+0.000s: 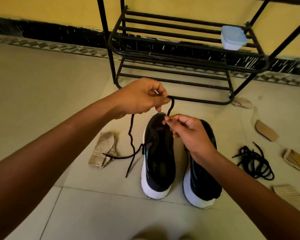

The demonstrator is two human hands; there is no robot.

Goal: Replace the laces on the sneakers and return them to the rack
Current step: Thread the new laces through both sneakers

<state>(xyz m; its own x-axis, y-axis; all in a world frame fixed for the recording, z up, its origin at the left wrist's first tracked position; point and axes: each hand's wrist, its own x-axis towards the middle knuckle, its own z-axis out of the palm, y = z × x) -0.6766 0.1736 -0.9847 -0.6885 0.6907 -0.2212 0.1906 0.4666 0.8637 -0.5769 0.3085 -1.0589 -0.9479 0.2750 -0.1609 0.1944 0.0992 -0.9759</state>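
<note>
Two black sneakers with white soles stand side by side on the tiled floor (pixel 33 80), toes toward the black metal rack (pixel 171 54). The left hand (pixel 140 97) is raised above the toe of the left sneaker (pixel 157 163), its fingers (pixel 164 99) pressed together and pinching a black lace (pixel 131 135). From that pinch the lace arcs over and down to the right hand (pixel 189 132), whose fingers (pixel 168 120) pinch the same lace just over the toe of the left sneaker. The rest of the lace hangs below the left fingers and trails across the floor to the left of that sneaker, crossing a piece of cardboard (pixel 102 151). The right sneaker (pixel 200 179) sits partly under the right wrist. A loose bundle of black laces (pixel 255 161) lies on the floor well to the right of the right fingers. A pale plastic container (pixel 233 38) rests on the rack's shelf.
</note>
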